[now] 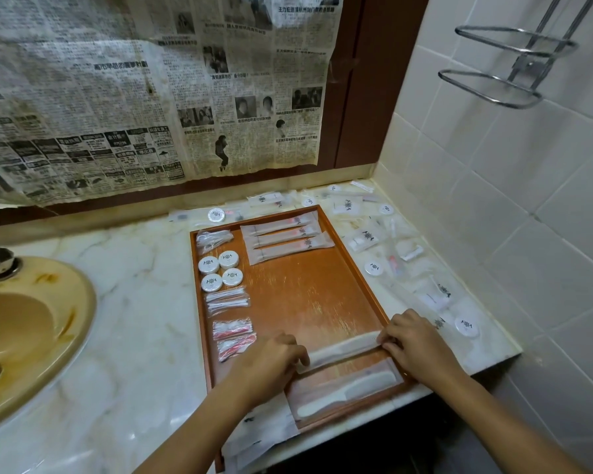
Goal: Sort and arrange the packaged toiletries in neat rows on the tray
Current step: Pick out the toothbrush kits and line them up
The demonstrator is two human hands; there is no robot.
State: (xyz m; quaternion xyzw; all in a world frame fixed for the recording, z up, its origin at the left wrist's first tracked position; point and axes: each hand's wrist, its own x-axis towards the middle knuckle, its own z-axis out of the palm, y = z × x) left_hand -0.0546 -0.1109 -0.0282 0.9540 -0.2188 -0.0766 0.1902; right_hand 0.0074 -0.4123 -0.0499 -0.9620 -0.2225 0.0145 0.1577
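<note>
An orange wooden tray (308,295) is lying on a marble counter (144,302), and everything else is sitting in relation to it. Across the tray's near end, both hands are holding one packaged white comb (343,348): the left hand (271,362) is pinching the packet's left end with curled fingers, and the right hand (415,343) is gripping its right end at the tray's right rim, fingers bent over the wrapper. Just nearer than this packet, a second packaged comb (346,391) is lying along the tray's near edge. Three long toothbrush packets (285,237) are lying side by side in a row at the tray's far end. Down the tray's left side are sitting, from far to near, a clear bag of white picks (213,239), four round white soaps (220,270) in a square, a packet of cotton swabs (226,299), and two red-and-white packets (235,336). Loose packets and round soaps (391,248) are lying scattered on the counter to the right of the tray and beyond its far edge. A yellowish sink (24,330) is sitting well to the left of the tray. Old newspaper (151,90) is hanging on the wall beyond the tray, and a chrome wire rack (507,63) is hanging on the tiled wall to its right.
</note>
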